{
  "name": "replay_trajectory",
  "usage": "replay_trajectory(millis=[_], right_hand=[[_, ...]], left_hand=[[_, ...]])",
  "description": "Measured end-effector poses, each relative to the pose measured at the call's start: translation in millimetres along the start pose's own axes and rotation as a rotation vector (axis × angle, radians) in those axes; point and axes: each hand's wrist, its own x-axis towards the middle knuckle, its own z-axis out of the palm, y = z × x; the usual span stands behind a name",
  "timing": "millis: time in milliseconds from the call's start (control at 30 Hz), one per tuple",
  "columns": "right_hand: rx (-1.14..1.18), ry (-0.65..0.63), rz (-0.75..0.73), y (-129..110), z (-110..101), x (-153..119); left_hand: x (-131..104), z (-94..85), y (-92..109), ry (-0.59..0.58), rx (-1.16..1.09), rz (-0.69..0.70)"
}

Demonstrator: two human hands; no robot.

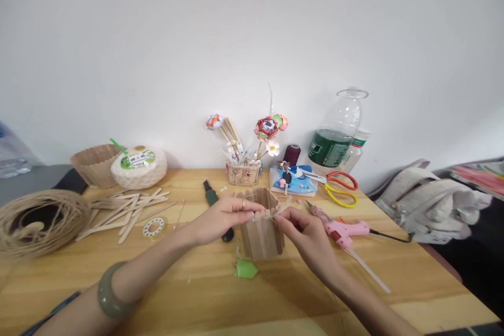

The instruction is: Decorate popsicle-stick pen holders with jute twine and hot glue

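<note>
A small pot made of upright wooden craft sticks (262,244) stands on the table in front of me. Across its near rim runs a thin, pale beaded-looking strand (263,216), too fine to make out fully. My left hand (224,215) pinches the strand's left part between thumb and fingers at the rim. On the other side, my right hand (305,228) is closed in a pinch on its right part. Below the pot lies a green paper piece (245,269). A dark green-handled tool (211,195) lies partly hidden behind my left hand.
A pink glue gun (346,231) with its cord lies at right, near scissors (340,189). Behind stand a flower-filled holder (244,173) and a large bottle (334,136). At left are loose craft sticks (132,210), tape (153,227), a cord coil (39,220) and a white coconut (139,168).
</note>
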Motion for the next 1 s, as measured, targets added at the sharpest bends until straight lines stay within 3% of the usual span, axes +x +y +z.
replay_trajectory(millis=[133,300,500,633,833,1000], right_hand=[[0.013,0.01,0.047,3,0,1],[0.004,-0.009,0.052,-5,1,3],[-0.093,0.0,-0.018,-12,3,11],[-0.233,0.009,-0.156,-7,4,7],[-0.594,0.087,-0.499,10,-5,1],[-0.828,0.027,-0.686,-2,-22,11]], left_hand=[[6,6.1,3,0.074,-0.076,-0.035],[12,11.1,12,0.031,0.005,-0.099],[13,10.0,8,0.023,0.036,-0.108],[12,7.3,4,0.072,-0.039,-0.09],[14,7.3,1,0.084,-0.077,-0.113],[15,7.2,2,0.097,-0.089,-0.13]])
